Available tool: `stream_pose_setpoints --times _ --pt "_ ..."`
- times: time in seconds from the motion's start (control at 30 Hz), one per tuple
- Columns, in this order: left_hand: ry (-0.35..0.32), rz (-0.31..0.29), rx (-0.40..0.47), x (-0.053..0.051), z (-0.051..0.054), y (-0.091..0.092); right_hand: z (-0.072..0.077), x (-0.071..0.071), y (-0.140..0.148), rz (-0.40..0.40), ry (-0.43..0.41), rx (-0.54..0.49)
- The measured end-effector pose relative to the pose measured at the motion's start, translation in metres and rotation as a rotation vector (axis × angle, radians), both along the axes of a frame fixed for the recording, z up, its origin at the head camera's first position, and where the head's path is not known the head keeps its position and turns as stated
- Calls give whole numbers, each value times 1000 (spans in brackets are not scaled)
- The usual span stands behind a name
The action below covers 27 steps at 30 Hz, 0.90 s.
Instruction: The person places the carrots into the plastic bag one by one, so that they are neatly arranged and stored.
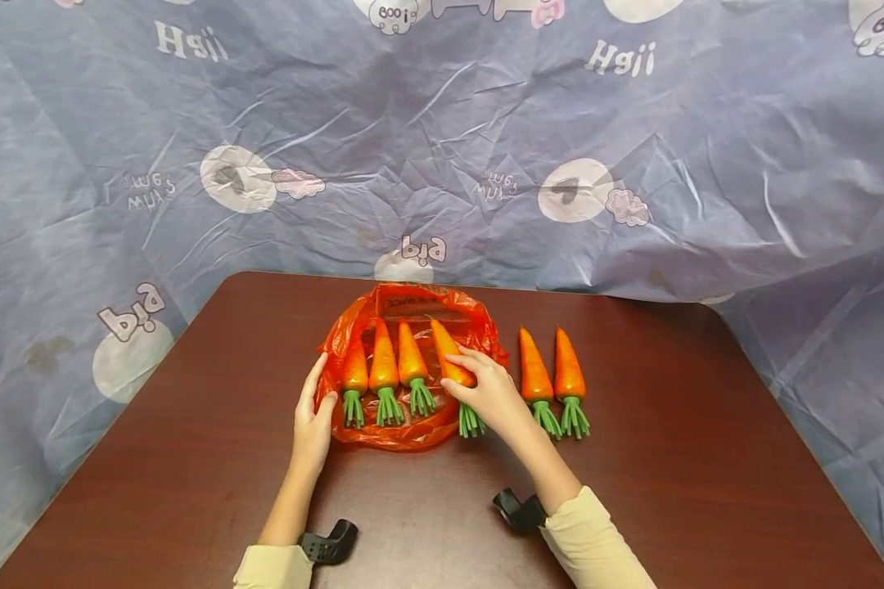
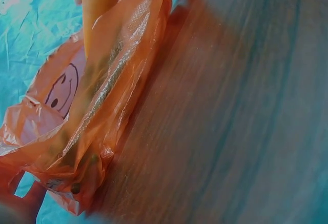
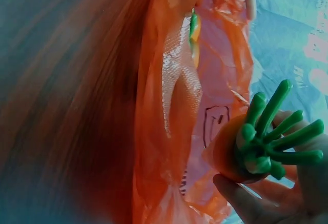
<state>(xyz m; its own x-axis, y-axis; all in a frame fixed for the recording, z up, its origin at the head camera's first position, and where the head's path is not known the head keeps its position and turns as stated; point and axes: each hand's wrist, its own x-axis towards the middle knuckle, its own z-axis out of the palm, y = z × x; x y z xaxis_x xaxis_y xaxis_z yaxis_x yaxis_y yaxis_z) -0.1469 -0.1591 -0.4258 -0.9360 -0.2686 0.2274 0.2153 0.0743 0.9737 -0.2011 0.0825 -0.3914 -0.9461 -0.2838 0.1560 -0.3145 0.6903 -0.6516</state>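
An orange-red plastic bag (image 1: 405, 442) lies spread on the table with its mouth toward me. Three toy carrots (image 1: 383, 364) lie side by side in it, green tops toward me. At the bag's left edge, my left hand (image 1: 313, 425) holds the plastic between thumb and fingers; the left wrist view shows that hand (image 2: 23, 201) at the lower left. My right hand (image 1: 489, 393) grips another carrot (image 1: 445, 348) over the right part of the bag, tip pointing away. The right wrist view shows this carrot's green top (image 3: 269, 137) close up, its tip hidden.
Two more carrots, an inner one (image 1: 534, 368) and an outer one (image 1: 570, 368), lie on the brown table (image 1: 656, 491) right of the bag. A wrinkled blue-grey printed cloth (image 1: 412, 123) hangs behind the table. Each wrist wears a black mount (image 1: 331, 541).
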Motion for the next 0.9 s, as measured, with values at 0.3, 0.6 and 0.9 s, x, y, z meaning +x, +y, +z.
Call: stream_pose_setpoints --times 0.3,0.6,0.9 --pt "12 -9 18 -9 -22 -7 -7 -26 -18 4 -39 55" --pt "47 -9 -6 -11 -29 -8 -16 -45 -28 18 -69 97" --pt "36 -17 -4 -9 -18 -6 -12 -60 -38 14 -48 88"
